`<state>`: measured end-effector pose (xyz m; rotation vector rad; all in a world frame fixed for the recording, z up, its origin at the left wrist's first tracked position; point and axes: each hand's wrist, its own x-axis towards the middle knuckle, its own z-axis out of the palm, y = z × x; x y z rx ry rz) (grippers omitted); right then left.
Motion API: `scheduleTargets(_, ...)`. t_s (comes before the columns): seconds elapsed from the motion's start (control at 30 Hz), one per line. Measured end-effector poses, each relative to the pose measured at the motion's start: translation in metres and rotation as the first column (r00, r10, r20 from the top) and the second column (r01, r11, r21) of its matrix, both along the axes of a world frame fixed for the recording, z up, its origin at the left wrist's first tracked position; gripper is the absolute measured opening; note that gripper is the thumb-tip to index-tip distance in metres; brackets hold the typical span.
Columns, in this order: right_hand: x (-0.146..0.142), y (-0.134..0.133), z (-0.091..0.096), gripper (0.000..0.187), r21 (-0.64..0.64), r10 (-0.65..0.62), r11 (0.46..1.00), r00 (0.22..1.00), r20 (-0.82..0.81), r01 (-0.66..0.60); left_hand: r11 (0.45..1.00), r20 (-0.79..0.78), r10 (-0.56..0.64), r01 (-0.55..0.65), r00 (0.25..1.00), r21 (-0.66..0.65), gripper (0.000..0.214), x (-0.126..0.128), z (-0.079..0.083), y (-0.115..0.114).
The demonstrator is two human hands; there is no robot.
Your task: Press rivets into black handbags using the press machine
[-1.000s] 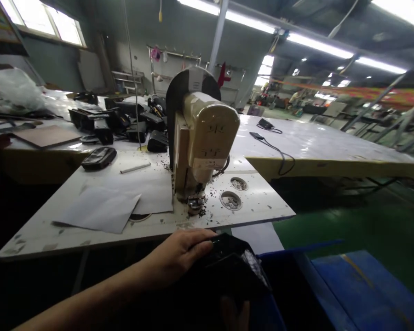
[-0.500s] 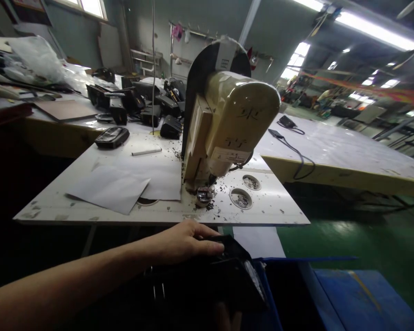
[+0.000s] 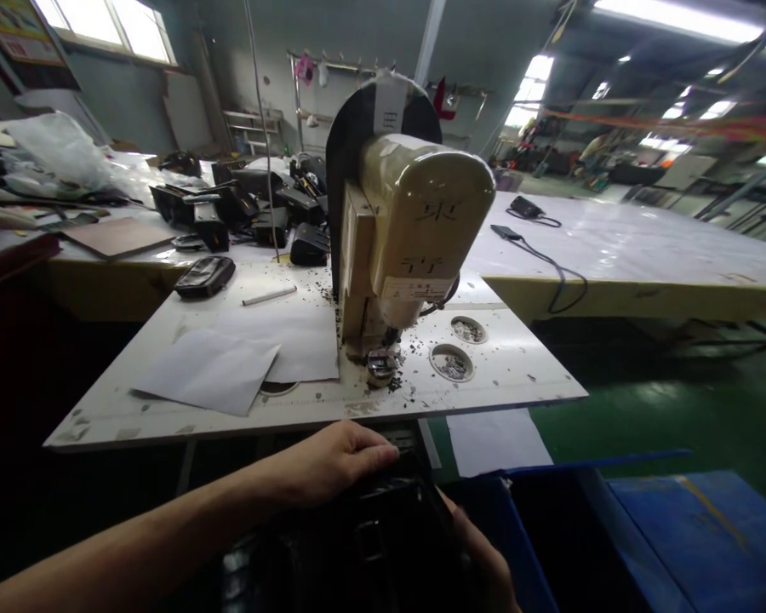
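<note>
black case, left hand atop, right hand beside, axis unclear

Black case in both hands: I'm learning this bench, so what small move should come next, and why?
Probably lift the black case up onto the white table, toward the machine. The left hand and right hand hold it below the table edge, directly in front of that machine.
</note>
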<state>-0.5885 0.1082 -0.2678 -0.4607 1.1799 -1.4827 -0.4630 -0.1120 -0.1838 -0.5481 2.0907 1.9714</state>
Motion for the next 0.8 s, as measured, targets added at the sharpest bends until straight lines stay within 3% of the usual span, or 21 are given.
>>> scheduleTargets(0.1,-0.001,-0.005,0.003,0.056,0.050,0.047,0.997,0.988,0.150,-0.055,0.999,-0.010,0.013,-0.013,1.000,-0.050,0.049,0.005,-0.004,-0.006)
scheduleTargets(0.17,-0.001,-0.011,0.009,0.050,0.011,0.133,0.990,0.970,0.202,-0.138,0.993,-0.011,0.026,-0.027,1.000,-0.111,0.046,0.008,-0.005,-0.011)
scheduleTargets(0.33,-0.006,-0.028,0.020,0.040,-0.040,0.246,0.969,0.955,0.164,-0.243,0.960,0.010,0.060,-0.055,0.998,-0.274,0.037,0.010,-0.002,-0.013)
scheduleTargets(0.5,-0.006,-0.043,0.018,0.044,-0.051,0.177,0.984,0.981,0.079,-0.173,0.853,-0.096,0.032,-0.077,0.995,-0.516,0.035,0.006,0.006,-0.014)
scheduleTargets(0.6,-0.002,-0.052,0.014,0.043,-0.096,0.110,0.990,0.990,0.090,-0.101,0.798,-0.139,0.008,-0.090,0.990,-0.595,0.029,0.004,0.016,-0.020)
scheduleTargets(0.8,-0.003,-0.067,0.006,0.037,-0.140,0.008,0.990,0.986,0.164,0.015,0.785,-0.184,-0.148,0.002,0.972,-0.619,0.037,0.007,0.038,-0.028)
